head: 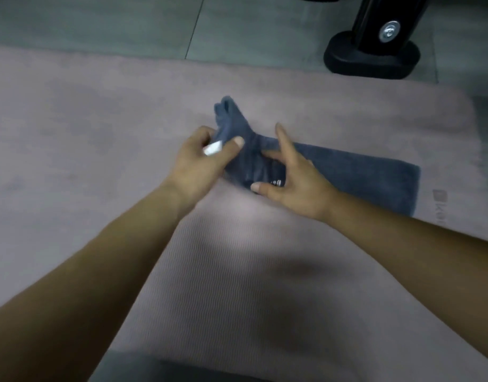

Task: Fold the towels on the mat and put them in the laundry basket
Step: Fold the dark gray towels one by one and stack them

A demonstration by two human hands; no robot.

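A dark blue towel (358,177) lies on the pinkish-grey mat (99,128), its right part flat and its left end bunched and lifted. My left hand (201,161) grips that bunched end, thumb across the cloth, with a small white tag showing between the fingers. My right hand (289,177) rests on the towel's middle with the fingers spread and straight, the thumb at its near edge. No laundry basket is in view.
A black machine foot (372,56) with a silver bolt stands on the grey tiled floor (127,20) beyond the mat's far right corner. The mat's right edge carries a faint printed logo (440,205).
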